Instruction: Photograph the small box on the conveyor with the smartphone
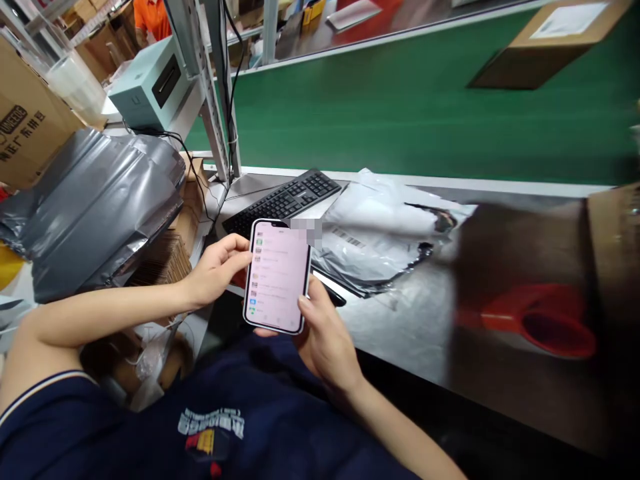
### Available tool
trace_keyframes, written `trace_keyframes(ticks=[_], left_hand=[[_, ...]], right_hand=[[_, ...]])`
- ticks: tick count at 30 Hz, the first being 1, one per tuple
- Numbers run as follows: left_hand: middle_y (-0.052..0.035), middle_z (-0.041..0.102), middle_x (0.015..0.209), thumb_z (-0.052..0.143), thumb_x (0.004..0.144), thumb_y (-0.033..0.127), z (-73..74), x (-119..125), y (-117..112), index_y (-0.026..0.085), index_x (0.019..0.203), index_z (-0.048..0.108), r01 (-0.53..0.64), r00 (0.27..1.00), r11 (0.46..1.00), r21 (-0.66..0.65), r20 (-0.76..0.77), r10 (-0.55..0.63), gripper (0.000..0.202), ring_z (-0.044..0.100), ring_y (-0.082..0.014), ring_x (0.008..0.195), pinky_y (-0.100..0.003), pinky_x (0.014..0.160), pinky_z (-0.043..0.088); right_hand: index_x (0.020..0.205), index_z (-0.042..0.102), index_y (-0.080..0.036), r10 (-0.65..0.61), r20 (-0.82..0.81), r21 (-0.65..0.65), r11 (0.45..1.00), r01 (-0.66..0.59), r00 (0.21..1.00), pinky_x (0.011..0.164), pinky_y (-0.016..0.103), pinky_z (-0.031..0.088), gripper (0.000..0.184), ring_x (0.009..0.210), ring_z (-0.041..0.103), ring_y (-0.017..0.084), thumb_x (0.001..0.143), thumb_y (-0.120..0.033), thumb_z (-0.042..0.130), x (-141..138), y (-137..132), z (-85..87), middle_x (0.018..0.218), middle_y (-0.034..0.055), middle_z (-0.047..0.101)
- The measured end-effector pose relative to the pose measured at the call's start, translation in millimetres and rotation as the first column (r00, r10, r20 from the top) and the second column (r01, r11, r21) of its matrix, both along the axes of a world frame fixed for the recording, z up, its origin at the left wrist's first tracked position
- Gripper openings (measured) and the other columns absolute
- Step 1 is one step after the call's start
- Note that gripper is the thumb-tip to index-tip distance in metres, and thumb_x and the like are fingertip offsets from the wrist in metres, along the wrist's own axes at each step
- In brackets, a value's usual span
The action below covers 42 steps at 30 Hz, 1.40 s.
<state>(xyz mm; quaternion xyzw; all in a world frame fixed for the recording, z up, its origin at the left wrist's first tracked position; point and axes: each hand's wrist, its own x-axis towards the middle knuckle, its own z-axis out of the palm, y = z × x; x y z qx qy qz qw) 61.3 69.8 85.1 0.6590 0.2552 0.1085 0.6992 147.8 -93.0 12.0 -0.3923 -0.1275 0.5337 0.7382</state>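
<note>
A smartphone (277, 277) in a pale case is held upright in front of my body, its lit screen showing a list with small coloured icons. My right hand (327, 333) grips its lower right side, thumb at the edge and fingers passing behind. At the left edge, my left hand (217, 270) has its fingers curled and its thumb against the phone; part of its fingertips is hidden. Behind the phone lie a black keyboard (295, 197) and a white plastic mailer bag (373, 237) with dark, crumpled edges.
Grey plastic bags (100, 200) lie over cardboard at left, near a pale blue label printer (150, 83). A green conveyor belt (360, 113) runs behind the metal table, carrying a carton (555, 40). A red tape dispenser (545, 320) sits at right. Someone in orange (153, 19) stands far back.
</note>
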Motion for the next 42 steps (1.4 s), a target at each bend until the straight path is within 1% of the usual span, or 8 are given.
trace_keyframes(ticks=[4, 7, 14, 21, 26, 31, 36, 42], left_hand=[[-0.0044, 0.061, 0.079, 0.072, 0.083, 0.041, -0.3, -0.4, 0.7, 0.011, 0.098, 0.051, 0.01, 1.0, 1.0, 0.002, -0.001, -0.01, 0.04, 0.06, -0.0126, 0.068, -0.021, 0.06, 0.054], [-0.0044, 0.059, 0.08, 0.075, 0.079, 0.035, -1.9, -1.0, 2.3, 0.011, 0.099, 0.051, 0.027, 1.0, 0.999, 0.044, 0.014, -0.028, 0.04, 0.059, -0.0124, 0.071, -0.02, 0.063, 0.054], [-0.0047, 0.059, 0.081, 0.073, 0.082, 0.038, -2.6, -0.7, 3.0, 0.012, 0.099, 0.05, 0.036, 0.999, 0.998, 0.044, -0.001, -0.036, 0.039, 0.059, -0.0124, 0.071, -0.02, 0.062, 0.051], [-0.004, 0.06, 0.08, 0.07, 0.086, 0.041, -2.3, 0.0, 1.7, 0.011, 0.098, 0.052, -0.003, 1.0, 0.997, 0.073, 0.013, 0.002, 0.036, 0.06, -0.0117, 0.069, -0.019, 0.061, 0.051], [-0.0029, 0.061, 0.079, 0.068, 0.088, 0.037, -2.7, -0.5, 1.8, 0.01, 0.098, 0.052, 0.012, 0.999, 0.998, 0.066, 0.036, -0.014, 0.033, 0.059, -0.0095, 0.069, -0.016, 0.06, 0.051], [-0.003, 0.061, 0.079, 0.069, 0.089, 0.037, -3.5, -0.5, 1.9, 0.01, 0.098, 0.052, 0.016, 0.999, 0.998, 0.053, 0.047, -0.018, 0.033, 0.059, -0.0091, 0.068, -0.015, 0.06, 0.05], [-0.0034, 0.061, 0.078, 0.069, 0.09, 0.037, -4.8, -0.7, 1.8, 0.01, 0.098, 0.052, 0.025, 0.998, 0.998, 0.054, 0.051, -0.028, 0.032, 0.058, -0.01, 0.067, -0.017, 0.059, 0.05], [-0.0031, 0.06, 0.078, 0.068, 0.09, 0.037, -4.5, -1.2, 1.4, 0.01, 0.098, 0.051, 0.031, 0.998, 0.998, 0.063, 0.05, -0.035, 0.034, 0.059, -0.0091, 0.068, -0.015, 0.059, 0.051]], right_hand=[[0.135, 0.047, -0.027, -0.014, -0.002, -0.001, 1.0, 0.014, 1.0, 0.055, 0.036, 0.064, 0.056, 0.101, 0.071, 0.032, 0.093, -0.056, 0.07, -0.4, 0.5, 4.2, 0.134, 0.0122, 0.059], [0.135, 0.047, -0.026, -0.021, -0.018, -0.028, 0.999, 0.021, 1.0, 0.055, 0.036, 0.064, 0.061, 0.101, 0.071, 0.032, 0.09, -0.057, 0.074, -0.2, 1.0, 9.7, 0.131, 0.0117, 0.059], [0.128, 0.053, -0.024, -0.05, -0.028, -0.067, 0.997, 0.048, 0.998, 0.059, 0.04, 0.067, 0.057, 0.099, 0.069, 0.03, 0.087, -0.057, 0.076, -1.4, 1.9, 23.8, 0.126, 0.0109, 0.061], [0.13, 0.052, -0.023, -0.089, -0.063, -0.093, 0.992, 0.083, 0.994, 0.053, 0.033, 0.062, 0.058, 0.098, 0.069, 0.028, 0.087, -0.052, 0.077, -5.1, 1.9, 34.3, 0.124, 0.0093, 0.062], [0.127, 0.054, -0.022, -0.092, -0.038, -0.083, 0.993, 0.089, 0.995, 0.057, 0.035, 0.065, 0.056, 0.094, 0.069, 0.026, 0.087, -0.054, 0.077, -4.0, 2.4, 28.4, 0.122, 0.0086, 0.062], [0.128, 0.052, -0.023, -0.028, -0.015, -0.032, 0.999, 0.027, 1.0, 0.059, 0.043, 0.067, 0.059, 0.096, 0.07, 0.029, 0.087, -0.058, 0.076, -0.8, 1.5, 18.1, 0.123, 0.0103, 0.061], [0.126, 0.05, -0.023, -0.032, -0.02, -0.049, 0.998, 0.031, 0.999, 0.061, 0.041, 0.067, 0.055, 0.096, 0.07, 0.029, 0.09, -0.056, 0.075, -0.6, 0.9, 18.6, 0.122, 0.0104, 0.062], [0.126, 0.044, -0.023, 0.006, 0.007, -0.035, 0.999, -0.006, 1.0, 0.058, 0.046, 0.068, 0.065, 0.095, 0.071, 0.031, 0.085, -0.062, 0.077, 1.1, 2.2, 10.3, 0.124, 0.0139, 0.06]])
